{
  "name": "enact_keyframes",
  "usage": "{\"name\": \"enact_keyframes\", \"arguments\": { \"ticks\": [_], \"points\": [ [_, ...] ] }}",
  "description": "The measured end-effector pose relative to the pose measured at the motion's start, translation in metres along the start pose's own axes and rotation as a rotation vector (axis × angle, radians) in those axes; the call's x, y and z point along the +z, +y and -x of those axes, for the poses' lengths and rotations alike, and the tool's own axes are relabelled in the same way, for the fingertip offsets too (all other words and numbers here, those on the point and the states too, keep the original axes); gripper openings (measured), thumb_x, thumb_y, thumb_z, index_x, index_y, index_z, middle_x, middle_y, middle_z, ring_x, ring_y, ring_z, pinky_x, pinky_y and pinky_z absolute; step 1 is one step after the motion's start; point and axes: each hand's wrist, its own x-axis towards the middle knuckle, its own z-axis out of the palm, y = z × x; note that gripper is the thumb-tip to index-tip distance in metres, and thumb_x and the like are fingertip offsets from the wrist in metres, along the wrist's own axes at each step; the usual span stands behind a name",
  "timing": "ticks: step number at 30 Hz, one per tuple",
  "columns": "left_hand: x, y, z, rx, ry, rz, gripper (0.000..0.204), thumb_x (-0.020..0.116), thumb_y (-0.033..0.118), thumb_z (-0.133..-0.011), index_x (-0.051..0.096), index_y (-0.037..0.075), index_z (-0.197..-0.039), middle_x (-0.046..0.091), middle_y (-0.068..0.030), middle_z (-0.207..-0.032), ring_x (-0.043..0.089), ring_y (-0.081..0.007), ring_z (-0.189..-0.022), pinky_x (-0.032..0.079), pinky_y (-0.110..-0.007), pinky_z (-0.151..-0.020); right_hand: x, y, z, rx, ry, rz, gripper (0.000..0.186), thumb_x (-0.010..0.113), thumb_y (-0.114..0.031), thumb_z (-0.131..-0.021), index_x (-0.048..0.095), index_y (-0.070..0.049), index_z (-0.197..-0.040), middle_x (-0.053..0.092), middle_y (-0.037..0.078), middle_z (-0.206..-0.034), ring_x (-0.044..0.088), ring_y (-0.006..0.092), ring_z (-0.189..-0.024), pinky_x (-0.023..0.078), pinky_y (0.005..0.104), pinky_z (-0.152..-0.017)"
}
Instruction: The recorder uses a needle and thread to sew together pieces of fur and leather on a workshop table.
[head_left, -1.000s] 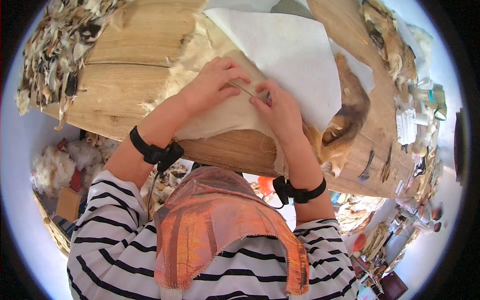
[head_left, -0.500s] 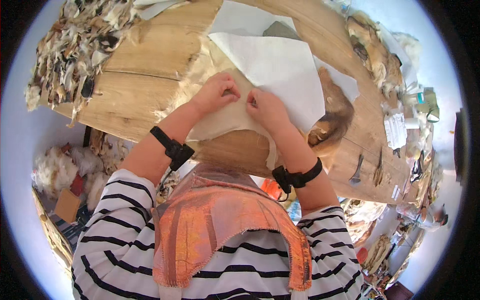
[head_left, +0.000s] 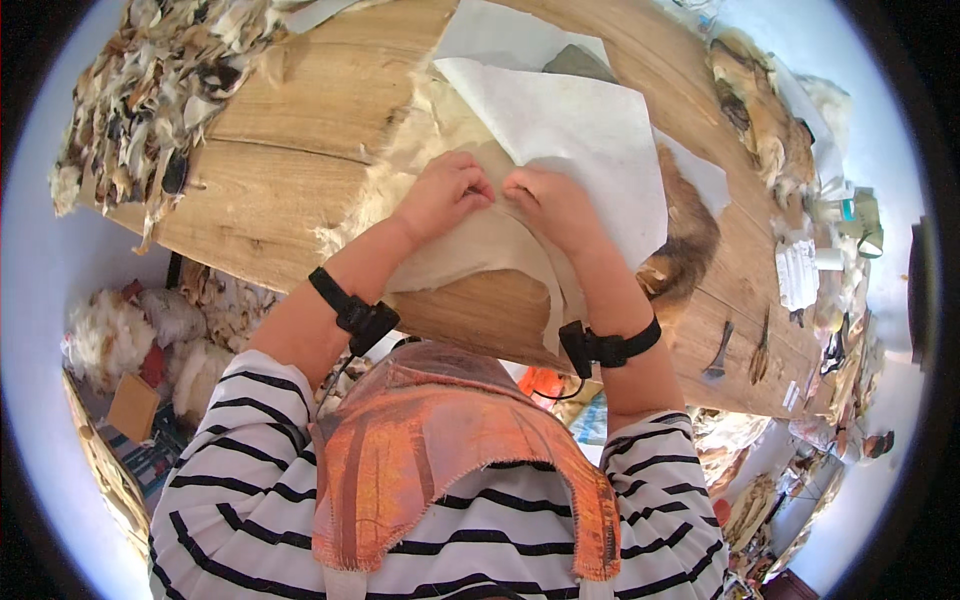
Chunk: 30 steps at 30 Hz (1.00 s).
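A pale, cream-coloured pelt (head_left: 440,255) lies skin side up on the wooden table, with fluffy fur along its left edge. My left hand (head_left: 450,197) is closed over its middle, fingers curled against the thumb; what is pinched there is too small to make out. Close beside it, my right hand (head_left: 552,207) is closed on the pelt, and a fold of skin runs down from its fingers. A white paper sheet (head_left: 580,140) overlaps the pelt's far right part and reaches my right hand. Beyond, a grey stone-like piece (head_left: 578,63) rests on the paper.
Many fur scraps (head_left: 150,90) are heaped on the far left of the wooden table (head_left: 290,120). Brown fur (head_left: 690,215) lies right of the paper, and another brown pelt (head_left: 765,105) at the far right. A flat brush (head_left: 720,350) lies near the right edge. Fluffy fur (head_left: 105,330) is piled below left.
The pelt, paper and table appear slightly farther right in the picture. My hands are a little closer together, and the fold under my right hand has become more marked.
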Motion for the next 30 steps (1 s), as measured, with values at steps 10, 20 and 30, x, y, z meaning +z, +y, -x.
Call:
{"name": "enact_keyframes", "arguments": {
  "ticks": [10, 20, 30],
  "points": [
    [0.004, 0.016, 0.002, 0.025, 0.048, -0.035, 0.005, 0.071, 0.008, -0.084, 0.069, 0.008, -0.088, 0.063, -0.0095, -0.098, 0.058, -0.0334, -0.1, 0.046, -0.043, -0.091, -0.003, -0.012, 0.003, -0.053, -0.114, 0.224, 0.036, 0.073, -0.032, -0.083, 0.056, -0.011, -0.107, 0.064, 0.01, -0.093, 0.065, 0.0343, -0.092, 0.051, 0.0473, -0.073],
    [0.002, 0.014, -0.004, -0.029, 0.024, 0.014, 0.011, 0.072, 0.005, -0.08, 0.068, 0.005, -0.09, 0.063, -0.0108, -0.095, 0.059, -0.034, -0.095, 0.048, -0.044, -0.084, 0.002, -0.017, -0.005, -0.048, -0.274, 0.14, 0.027, 0.064, -0.019, -0.084, 0.052, -0.012, -0.107, 0.065, 0.012, -0.091, 0.067, 0.038, -0.081, 0.052, 0.0518, -0.069],
    [0.002, -0.001, -0.007, -0.036, -0.037, 0.045, 0.013, 0.067, -0.002, -0.076, 0.069, 0.004, -0.088, 0.062, -0.0121, -0.092, 0.061, -0.0321, -0.088, 0.05, -0.041, -0.075, 0.016, -0.034, 0.02, -0.5, 0.291, 0.456, 0.017, 0.06, -0.013, -0.087, 0.056, -0.017, -0.103, 0.06, 0.001, -0.097, 0.065, 0.0226, -0.089, 0.055, 0.0365, -0.067]
  ]
}}
